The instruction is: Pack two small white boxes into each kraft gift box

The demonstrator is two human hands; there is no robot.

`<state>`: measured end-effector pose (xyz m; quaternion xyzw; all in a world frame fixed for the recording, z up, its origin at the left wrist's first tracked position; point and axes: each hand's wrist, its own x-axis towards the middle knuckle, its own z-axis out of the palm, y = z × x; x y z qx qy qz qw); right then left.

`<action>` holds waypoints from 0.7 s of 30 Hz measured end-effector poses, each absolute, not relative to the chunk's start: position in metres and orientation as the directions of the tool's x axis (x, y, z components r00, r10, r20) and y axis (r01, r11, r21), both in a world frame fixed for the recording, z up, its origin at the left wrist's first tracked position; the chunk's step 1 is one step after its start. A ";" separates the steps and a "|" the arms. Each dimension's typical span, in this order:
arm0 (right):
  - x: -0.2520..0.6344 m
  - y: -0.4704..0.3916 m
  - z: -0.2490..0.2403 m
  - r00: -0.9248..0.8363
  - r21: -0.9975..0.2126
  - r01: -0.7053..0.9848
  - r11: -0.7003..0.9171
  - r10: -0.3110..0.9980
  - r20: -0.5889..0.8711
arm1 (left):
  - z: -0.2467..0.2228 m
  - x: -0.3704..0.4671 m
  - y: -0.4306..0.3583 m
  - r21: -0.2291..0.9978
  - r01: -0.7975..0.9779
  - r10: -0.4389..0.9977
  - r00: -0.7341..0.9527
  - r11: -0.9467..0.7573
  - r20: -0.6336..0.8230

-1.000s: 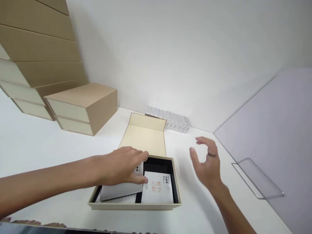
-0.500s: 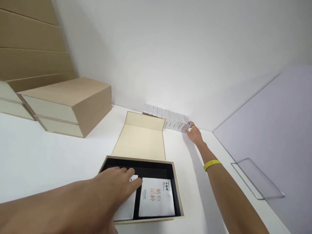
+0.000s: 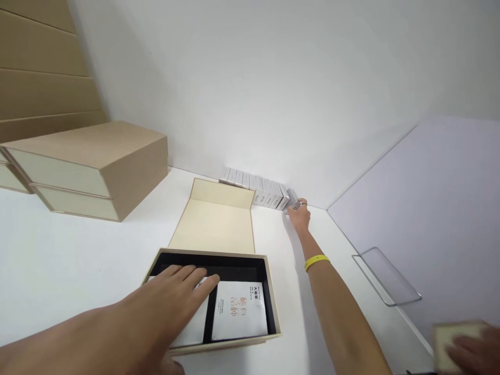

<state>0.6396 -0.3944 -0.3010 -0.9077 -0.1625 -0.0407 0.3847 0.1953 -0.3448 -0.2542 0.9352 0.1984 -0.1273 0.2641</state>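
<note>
A cream gift box point(image 3: 274, 307) with a black lining stands open, its lid point(image 3: 216, 226) folded back flat. Inside lie two flat white tea packets; the right-hand tea packet point(image 3: 240, 311) is fully visible and printed with orange characters. My left hand point(image 3: 177, 291) rests over the left packet, fingers stretched out, hiding much of it. Against the wall stands a row of slim white tea boxes point(image 3: 253, 188). At its right end, my right hand point(image 3: 300, 213) grips a slim tea box point(image 3: 291, 198), which tilts away from the row.
Large closed tan boxes point(image 3: 113, 166) are stacked at the left, with more behind them. A wire holder point(image 3: 386, 276) is fixed to the pale panel at the right. At the bottom right corner another person's hand point(image 3: 474, 351) is blurred on a cream box point(image 3: 445, 344).
My right hand has tilted the end tea box out of line with the row. My left hand's fingers lie flatter. Another person's hand and a cream box have come into view at bottom right.
</note>
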 end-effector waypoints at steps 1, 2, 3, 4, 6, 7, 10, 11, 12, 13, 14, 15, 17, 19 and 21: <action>0.636 -0.398 -0.302 0.957 -0.726 0.286 -0.625 0.226 0.182 | -0.263 0.191 -0.345 0.454 0.423 0.295 0.898 -0.784 -0.327; 0.632 -0.402 -0.304 0.968 -0.767 0.245 -0.593 0.193 0.160 | -0.271 0.189 -0.345 0.452 0.402 0.292 0.910 -0.797 -0.294; 0.628 -0.407 -0.305 0.977 -0.806 0.206 -0.555 0.167 0.135 | -0.277 0.188 -0.346 0.440 0.375 0.292 0.924 -0.816 -0.246; 0.622 -0.413 -0.306 0.983 -0.843 0.172 -0.510 0.146 0.112 | -0.280 0.189 -0.346 0.420 0.349 0.293 0.936 -0.838 -0.193; 0.609 -0.427 -0.307 0.989 -0.905 0.123 -0.406 0.125 0.079 | -0.277 0.193 -0.347 0.389 0.319 0.292 0.948 -0.864 -0.130; 0.601 -0.435 -0.306 0.990 -0.929 0.111 -0.352 0.123 0.071 | -0.272 0.196 -0.346 0.394 0.316 0.287 0.949 -0.863 -0.133; 0.571 -0.458 -0.298 0.985 -0.972 0.115 -0.207 0.150 0.085 | -0.254 0.201 -0.343 0.445 0.353 0.269 0.932 -0.823 -0.241; 0.558 -0.465 -0.294 0.980 -0.978 0.130 -0.166 0.171 0.101 | -0.251 0.202 -0.342 0.457 0.364 0.265 0.927 -0.812 -0.267; 0.544 -0.472 -0.290 0.973 -0.980 0.151 -0.129 0.197 0.124 | -0.249 0.202 -0.341 0.463 0.371 0.267 0.923 -0.805 -0.276; 0.528 -0.479 -0.286 0.962 -0.979 0.180 -0.097 0.226 0.155 | -0.249 0.203 -0.341 0.464 0.375 0.272 0.922 -0.802 -0.276; 0.511 -0.486 -0.282 0.947 -0.974 0.214 -0.071 0.258 0.190 | -0.250 0.203 -0.341 0.466 0.376 0.275 0.922 -0.801 -0.272; 0.494 -0.495 -0.279 0.930 -0.966 0.254 -0.053 0.286 0.229 | -0.251 0.203 -0.340 0.470 0.374 0.273 0.924 -0.800 -0.269; 0.457 -0.513 -0.274 0.890 -0.938 0.343 -0.054 0.338 0.307 | -0.254 0.202 -0.339 0.484 0.362 0.264 0.929 -0.797 -0.260; 0.424 -0.533 -0.270 0.823 -0.857 0.505 -0.102 0.355 0.443 | -0.255 0.200 -0.336 0.503 0.356 0.261 0.932 -0.787 -0.250; 0.397 -0.549 -0.264 0.587 -0.532 0.808 -0.251 0.410 0.698 | -0.251 0.198 -0.332 0.532 0.361 0.257 0.930 -0.765 -0.262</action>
